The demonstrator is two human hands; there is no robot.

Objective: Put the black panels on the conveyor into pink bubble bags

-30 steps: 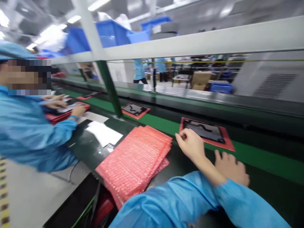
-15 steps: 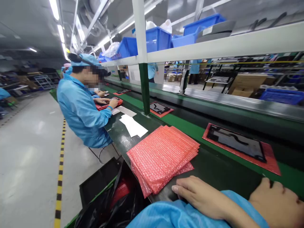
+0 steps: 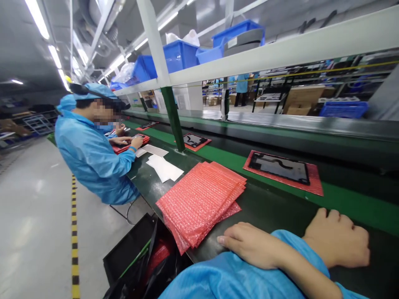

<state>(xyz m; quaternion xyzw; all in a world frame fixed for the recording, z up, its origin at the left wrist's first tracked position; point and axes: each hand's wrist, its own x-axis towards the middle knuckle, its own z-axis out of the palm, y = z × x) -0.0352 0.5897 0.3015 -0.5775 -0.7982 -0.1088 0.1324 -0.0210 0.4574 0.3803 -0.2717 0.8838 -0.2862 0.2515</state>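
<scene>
My forearms cross at the near edge of the bench. My right hand [image 3: 247, 244], on the left in view, lies palm down with fingers stretched out, over my left sleeve and the bench edge, holding nothing. My left hand [image 3: 338, 237], further right, rests on the dark bench top as a loose fist, its fingertips hidden underneath; nothing shows in it. Just beyond my right hand lies a stack of red bubble-wrap bags [image 3: 201, 199], apart from it. Past my left hand, a flat black-framed panel [image 3: 279, 167] sits on a red bubble-wrap bag [image 3: 316, 180] on the green belt.
White paper sheets [image 3: 163, 168] lie beyond the stack. A co-worker [image 3: 90, 153] in blue sits at the left, hands on red bags. Another panel [image 3: 195, 141] is beside the green post [image 3: 173, 118]. A black bin liner [image 3: 134, 278] and dark tray [image 3: 131, 245] stand below the bench.
The view has swung a little, so most things appear further left. My hands keep their crossed resting pose, and the stack looks undisturbed.
</scene>
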